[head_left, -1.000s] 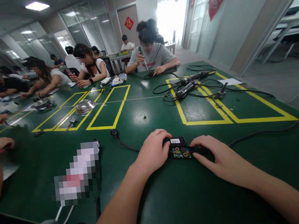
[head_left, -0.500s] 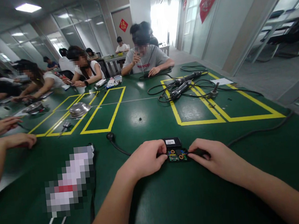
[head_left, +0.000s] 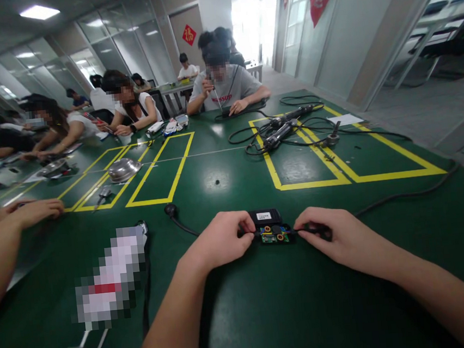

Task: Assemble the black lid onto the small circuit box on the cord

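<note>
A circuit board (head_left: 275, 234) with copper-coloured ring coils lies face up between my hands, in what looks like a black half-case. My left hand (head_left: 227, 239) pinches the black cable at the board's left end; that cable leads to a plug (head_left: 170, 210) on the table. At the right end my right hand (head_left: 323, 230) pinches the other black cable (head_left: 303, 230). Just behind the board is a black cover (head_left: 265, 217) with a white label, apart from my fingers.
Black screwdriver-like power tools (head_left: 279, 135) with tangled cords lie at the back right. A metal bowl (head_left: 124, 170) and a small metal part (head_left: 103, 194) stand left. A pixelated object (head_left: 112, 273) lies near left. A co-worker's hand (head_left: 41, 212) is at the left edge.
My left hand has moved off the labelled cover and down to the cable at the board's left end. My right hand stays at the right end. The view has shifted slightly.
</note>
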A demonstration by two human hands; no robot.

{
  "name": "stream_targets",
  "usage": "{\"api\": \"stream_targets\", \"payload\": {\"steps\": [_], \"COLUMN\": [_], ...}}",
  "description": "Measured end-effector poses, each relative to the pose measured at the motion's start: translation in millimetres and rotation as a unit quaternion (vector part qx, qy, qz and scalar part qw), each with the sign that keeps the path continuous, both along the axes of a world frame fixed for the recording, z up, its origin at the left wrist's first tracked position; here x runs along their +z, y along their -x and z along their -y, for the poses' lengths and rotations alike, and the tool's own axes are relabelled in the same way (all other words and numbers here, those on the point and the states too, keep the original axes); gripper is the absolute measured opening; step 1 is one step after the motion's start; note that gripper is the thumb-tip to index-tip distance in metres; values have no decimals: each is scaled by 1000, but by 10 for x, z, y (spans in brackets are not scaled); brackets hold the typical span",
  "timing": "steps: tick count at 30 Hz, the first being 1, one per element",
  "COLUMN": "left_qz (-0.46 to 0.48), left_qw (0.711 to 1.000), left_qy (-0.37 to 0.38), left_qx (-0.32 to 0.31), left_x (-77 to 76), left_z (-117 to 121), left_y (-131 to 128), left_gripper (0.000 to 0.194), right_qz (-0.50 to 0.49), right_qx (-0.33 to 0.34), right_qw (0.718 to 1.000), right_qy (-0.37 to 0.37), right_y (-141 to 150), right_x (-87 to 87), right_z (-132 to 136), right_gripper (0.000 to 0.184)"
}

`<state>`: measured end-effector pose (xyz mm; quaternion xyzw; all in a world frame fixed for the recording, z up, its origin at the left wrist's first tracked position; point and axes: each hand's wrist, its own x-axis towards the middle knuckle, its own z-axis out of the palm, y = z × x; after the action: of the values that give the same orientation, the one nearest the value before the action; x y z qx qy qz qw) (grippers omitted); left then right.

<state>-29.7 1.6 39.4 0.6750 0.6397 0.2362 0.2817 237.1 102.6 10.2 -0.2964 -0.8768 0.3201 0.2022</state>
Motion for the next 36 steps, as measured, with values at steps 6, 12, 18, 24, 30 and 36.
{"api": "stream_targets", "payload": {"steps": [6,12,18,24,30,36], "left_qz": [-39,-94,-120,-141,-15,-25], "left_qw": [999,990,989,984,992,996], "left_qy": [-11,-107,-90,-70,-117,-80], "left_qx": [-16,-12,1,84,34,-31], "left_x": [-15,-86,-221,-139,-50,-65], "left_z": [-19,-32,-102,-113,-29,2], "left_y": [34,-32,-28,-21,-94,-112], "left_gripper": [12,17,42,24,46,43], "right_qz": [1,4,-1,-15,-28,-23], "right_qx": [10,10,8,-5,-30,-3], "right_qw": [1000,1000,998,999,998,998], "right_qy": [7,-20,-56,-49,-50,-54], "right_y": [-24,-25,7,19,23,51], "right_x": [-38,-75,-117,-180,-200,-165], "right_z": [-57,-63,-18,54,95,78], "right_gripper": [19,17,16,34,73,44]}}
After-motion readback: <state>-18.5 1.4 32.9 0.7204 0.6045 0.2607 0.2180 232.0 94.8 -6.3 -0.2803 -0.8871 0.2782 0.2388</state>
